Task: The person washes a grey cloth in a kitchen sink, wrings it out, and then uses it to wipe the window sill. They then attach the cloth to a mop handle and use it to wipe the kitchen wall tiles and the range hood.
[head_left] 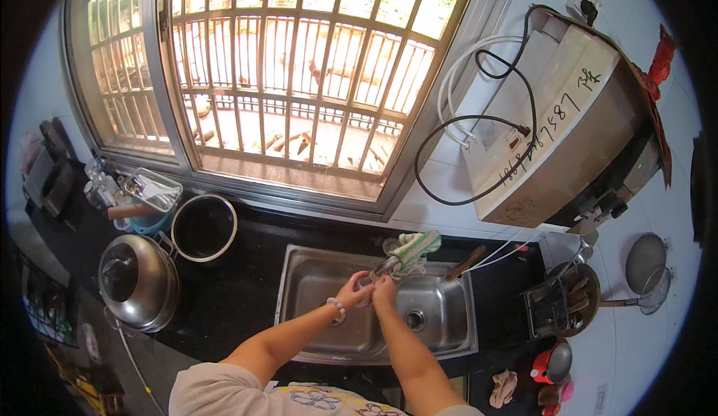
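The left hand (354, 292) is curled closed around a small pale thing (365, 282), thumb and fingers bent in close. The right hand (384, 289) meets it fingertip to fingertip from the other side; whether it grips the pale thing or only rests against it, I cannot tell. What shows of the pale thing is a whitish, slightly shiny patch between the fingers; the rest is hidden, so its full shape and kind cannot be made out. It is held above the double-bowl steel sink (443, 313), around the divider between the bowls. A beaded bracelet (336, 310) circles the left wrist, over the sink's left bowl. Just beyond the hands, at the sink's back edge, stands a metal faucet (387, 265), with a green-and-white striped cloth (416, 248) hanging next to it. A round drain (416, 319) is set in the sink's right bowl, and a wooden handle (466, 262) leans at the sink's back right corner. To the left of the sink are a dark round pot with a light rim (234, 230) and a domed steel lid (129, 275) on a large pan. A crumpled pinkish cloth (503, 388) lies near the sink's front right corner, and a barred window (295, 79) rises behind the sink.
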Demonstrator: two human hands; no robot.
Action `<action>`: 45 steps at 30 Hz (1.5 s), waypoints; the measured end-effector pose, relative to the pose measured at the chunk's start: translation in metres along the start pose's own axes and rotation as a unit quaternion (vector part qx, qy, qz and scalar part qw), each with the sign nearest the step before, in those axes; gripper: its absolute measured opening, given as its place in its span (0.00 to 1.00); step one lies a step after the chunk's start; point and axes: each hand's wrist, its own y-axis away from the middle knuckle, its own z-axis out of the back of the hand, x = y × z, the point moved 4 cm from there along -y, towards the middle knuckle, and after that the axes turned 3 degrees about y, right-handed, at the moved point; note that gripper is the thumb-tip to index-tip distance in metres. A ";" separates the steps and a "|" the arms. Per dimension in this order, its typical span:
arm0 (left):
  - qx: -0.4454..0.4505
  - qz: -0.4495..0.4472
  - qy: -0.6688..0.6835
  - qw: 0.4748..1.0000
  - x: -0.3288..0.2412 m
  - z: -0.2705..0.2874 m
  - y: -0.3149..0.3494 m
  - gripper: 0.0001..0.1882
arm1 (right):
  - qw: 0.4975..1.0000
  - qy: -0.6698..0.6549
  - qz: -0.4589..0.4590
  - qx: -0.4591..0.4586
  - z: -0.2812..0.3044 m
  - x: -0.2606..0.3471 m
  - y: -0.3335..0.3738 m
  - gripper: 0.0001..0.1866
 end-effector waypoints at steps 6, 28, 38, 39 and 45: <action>-0.031 0.004 -0.019 0.999 0.001 0.000 0.002 0.29 | 0.985 -0.083 0.061 -0.138 -0.005 -0.002 0.000 0.18; -0.029 0.375 0.164 0.912 -0.026 0.003 0.012 0.27 | 0.964 0.107 0.243 -0.029 0.026 0.040 0.043 0.25; 0.059 0.229 0.082 0.968 -0.023 0.002 0.011 0.26 | 0.998 0.012 0.043 -0.034 0.018 0.014 0.023 0.20; 0.062 0.229 0.078 0.968 -0.026 0.003 0.012 0.26 | 0.998 -0.003 0.037 -0.040 0.016 0.016 0.023 0.20; 0.008 0.004 0.038 0.999 -0.004 -0.007 -0.010 0.21 | 0.978 -0.060 0.163 -0.118 -0.006 0.000 -0.001 0.18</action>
